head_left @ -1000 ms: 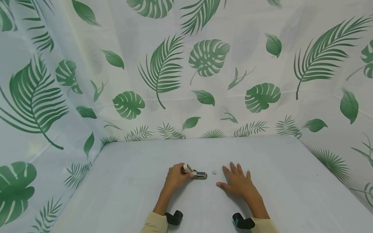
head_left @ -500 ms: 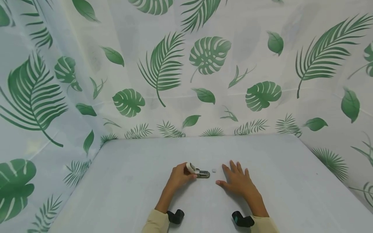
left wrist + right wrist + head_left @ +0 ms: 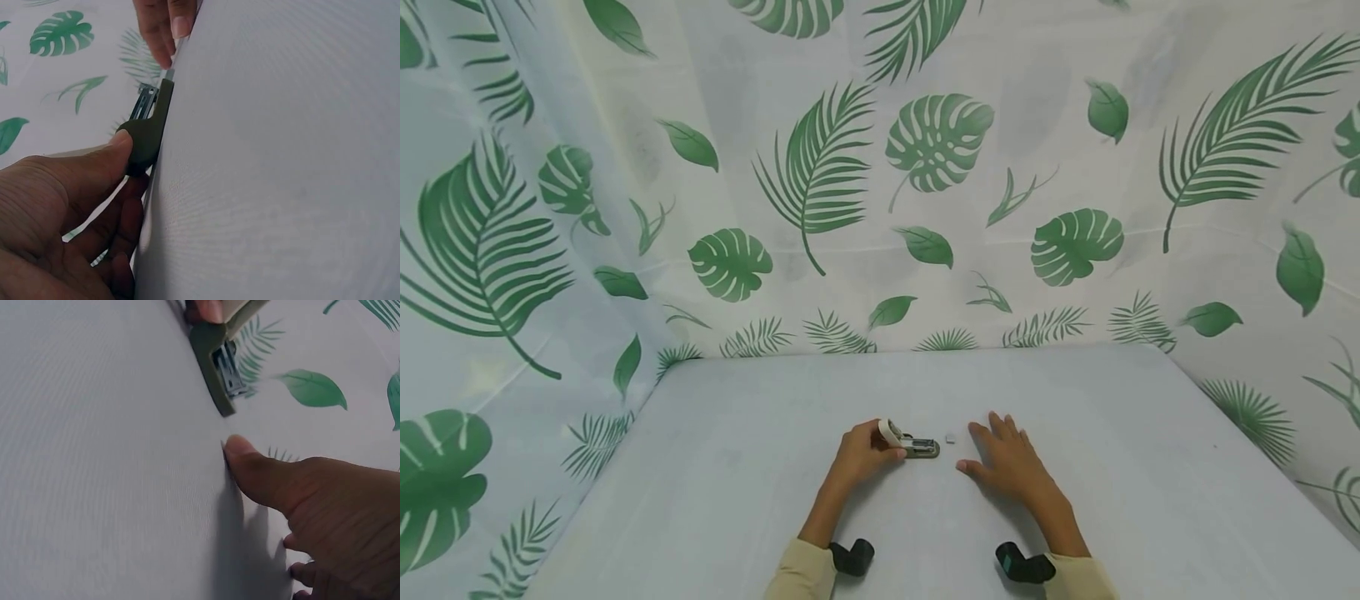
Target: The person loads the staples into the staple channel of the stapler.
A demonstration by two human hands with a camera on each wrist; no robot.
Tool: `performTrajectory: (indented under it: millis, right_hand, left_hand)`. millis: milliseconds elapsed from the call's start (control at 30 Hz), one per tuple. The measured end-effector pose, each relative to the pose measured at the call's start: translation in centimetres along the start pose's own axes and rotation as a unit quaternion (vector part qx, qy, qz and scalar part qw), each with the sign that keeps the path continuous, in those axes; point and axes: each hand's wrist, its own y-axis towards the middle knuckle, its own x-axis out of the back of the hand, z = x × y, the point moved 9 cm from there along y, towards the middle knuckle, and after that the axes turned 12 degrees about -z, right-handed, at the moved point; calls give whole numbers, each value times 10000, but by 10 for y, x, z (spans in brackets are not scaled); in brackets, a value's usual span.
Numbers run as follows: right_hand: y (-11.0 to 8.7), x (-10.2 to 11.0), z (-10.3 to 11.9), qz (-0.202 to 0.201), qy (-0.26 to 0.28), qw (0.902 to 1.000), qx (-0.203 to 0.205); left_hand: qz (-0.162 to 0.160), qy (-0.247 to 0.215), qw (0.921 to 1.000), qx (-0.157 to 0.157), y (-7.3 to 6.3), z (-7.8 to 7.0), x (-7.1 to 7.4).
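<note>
My left hand (image 3: 860, 454) grips the rear of a small stapler (image 3: 921, 448), thumb on its near side. The stapler's pale top is swung up, baring the metal magazine. In the left wrist view the dark olive base (image 3: 147, 139) stands on the white surface, pinched by the thumb. Just right of the stapler lies a small grey-silver piece (image 3: 951, 438), perhaps a staple strip; it is too small to be sure. My right hand (image 3: 1013, 465) lies palm down beyond it, fingers extended and holding nothing. In the right wrist view its thumb (image 3: 250, 462) points toward the stapler's front end.
A white-covered table (image 3: 760, 500) spreads around both hands. Behind it and at the sides hangs a pale curtain (image 3: 850, 292) printed with green leaves. Black camera mounts sit at the left wrist (image 3: 852, 557) and the right wrist (image 3: 1025, 564).
My left hand has slid the stapler slightly right, closer to the small grey-silver piece. The right hand's fingers have drawn a little closer together. The head view has tilted slightly.
</note>
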Motion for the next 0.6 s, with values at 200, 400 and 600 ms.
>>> performTrajectory:
  millis: [200, 400, 600]
  right_hand:
    - [13, 0, 0, -508, 1460, 9879, -152]
    - [21, -4, -2, -1110, 1588, 9808, -203]
    - [22, -4, -1, -1421, 1235, 9814, -383]
  left_hand:
    - [53, -74, 9999, 52, 0, 2, -1]
    - [63, -77, 9999, 78, -1, 2, -1]
    - [37, -78, 9999, 115, 0, 2, -1]
